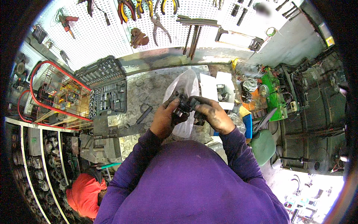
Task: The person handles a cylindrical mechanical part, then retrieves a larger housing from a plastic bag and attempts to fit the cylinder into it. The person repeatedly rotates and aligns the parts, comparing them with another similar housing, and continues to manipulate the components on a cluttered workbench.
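Note:
Over the workbench [140, 87] my two hands hold a dark, roundish metal mechanical part with a shiny band [182, 108]; its exact kind does not show. My left hand [164, 118] wraps round its left side. The fingers of my right hand [216, 115] close on its right side, near a black piece at its top. Beneath the hands lies a clear plastic bag [188, 80]. Just right of it an open white cardboard box [228, 80] contains a metal part [222, 93]. A black bar-shaped tool [144, 115] rests on the bench left of my left hand.
An open socket set [108, 95] and a red-rimmed wire basket [61, 95] are at left, a vise [100, 147] nearer. Right are an alternator [250, 85], a green bin [274, 93] and a green stool [263, 147]. Pliers [160, 30] hang behind. A person in red [85, 194] is lower left.

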{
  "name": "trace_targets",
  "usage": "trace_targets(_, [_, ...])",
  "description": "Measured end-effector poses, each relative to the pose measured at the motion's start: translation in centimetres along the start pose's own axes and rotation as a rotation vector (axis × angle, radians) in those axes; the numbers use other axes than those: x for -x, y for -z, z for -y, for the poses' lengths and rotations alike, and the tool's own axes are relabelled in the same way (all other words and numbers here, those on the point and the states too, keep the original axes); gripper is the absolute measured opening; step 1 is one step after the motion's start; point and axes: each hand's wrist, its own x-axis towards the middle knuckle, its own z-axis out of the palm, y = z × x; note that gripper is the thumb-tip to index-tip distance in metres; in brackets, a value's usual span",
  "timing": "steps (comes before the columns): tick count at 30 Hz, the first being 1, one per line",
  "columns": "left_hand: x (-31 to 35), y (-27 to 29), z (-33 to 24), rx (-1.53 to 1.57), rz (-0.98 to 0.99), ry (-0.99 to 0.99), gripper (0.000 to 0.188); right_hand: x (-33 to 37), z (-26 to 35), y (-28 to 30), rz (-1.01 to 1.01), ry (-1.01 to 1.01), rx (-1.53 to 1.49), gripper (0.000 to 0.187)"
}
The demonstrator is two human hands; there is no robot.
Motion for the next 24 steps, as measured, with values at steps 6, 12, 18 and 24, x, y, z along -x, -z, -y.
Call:
trace_targets(6, [0.6, -0.7, -0.5, 0.031, -0.021, -0.059, 0.045, 0.8, 2.3, -3.2, -0.188, 0.207, 0.403, 0.077])
trace_targets(12, [0.6, -0.5, -1.1, -0.004, 0.074, -0.114, 0.043, 0.8, 2.9, -4.0, -0.321, 0.358, 0.567, 0.078])
trace_targets(18, [0.8, -1.1, -1.4, 0.014, 0.07, -0.134, 0.041, 1.1, 3.2, -3.6, -0.329, 0.353, 0.584, 0.077])
trace_targets(24, [0.8, -1.5, -1.7, -0.098, 0.054, -0.142, 0.041, 1.1, 3.0, -3.4, -0.34, 0.415, 0.619, 0.076])
